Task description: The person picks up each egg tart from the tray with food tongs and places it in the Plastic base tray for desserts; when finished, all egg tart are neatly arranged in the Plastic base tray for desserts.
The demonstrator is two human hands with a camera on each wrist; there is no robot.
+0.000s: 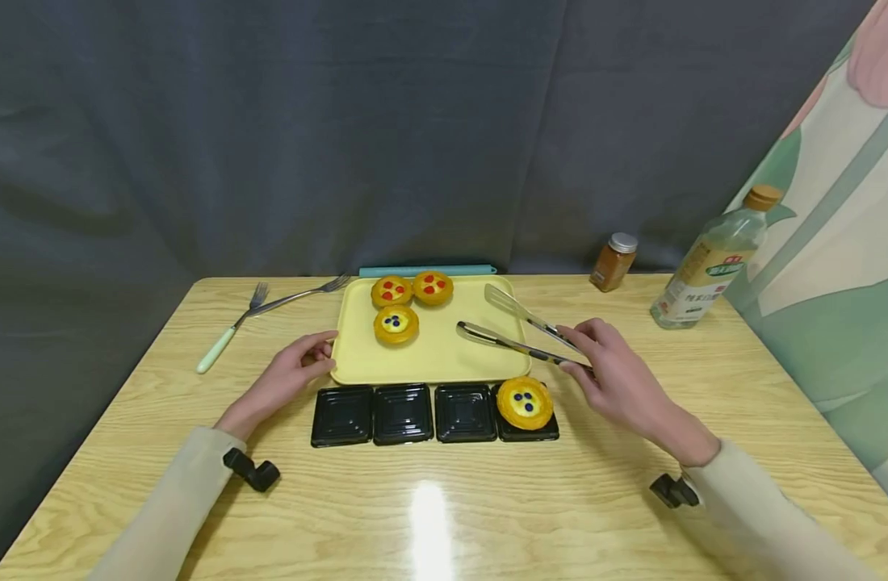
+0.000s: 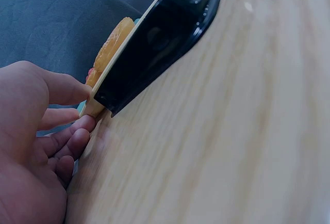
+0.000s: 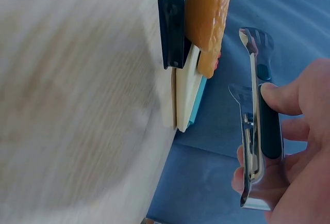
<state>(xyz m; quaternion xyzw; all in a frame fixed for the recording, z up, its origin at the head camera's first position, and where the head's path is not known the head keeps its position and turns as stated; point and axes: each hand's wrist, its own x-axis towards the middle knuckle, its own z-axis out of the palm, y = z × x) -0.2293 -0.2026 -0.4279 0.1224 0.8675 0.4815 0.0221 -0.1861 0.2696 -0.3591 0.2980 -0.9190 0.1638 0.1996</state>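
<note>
My left hand (image 1: 291, 373) is at the left edge of a pale yellow tray (image 1: 458, 355), thumb and fingers on its rim. In the left wrist view the thumb (image 2: 67, 88) meets the tray's corner, other fingers curled below. My right hand (image 1: 618, 379) grips metal tongs (image 3: 269, 126) with dark grips, their ends spread apart above the tray's right side. On the tray sit two tarts with red pieces (image 1: 433, 288) and one blueberry tart (image 1: 396, 324). Another blueberry tart (image 1: 525, 403) rests in the rightmost of a row of black square dishes (image 1: 404, 413).
Two forks (image 1: 226, 339) lie left of the tray. A teal bar-shaped thing (image 1: 427, 271) lies behind it. At the back right stand a small spice jar (image 1: 614, 262) and a tall bottle (image 1: 713, 262). A dark curtain (image 1: 342, 137) hangs behind the wooden table (image 1: 342, 508).
</note>
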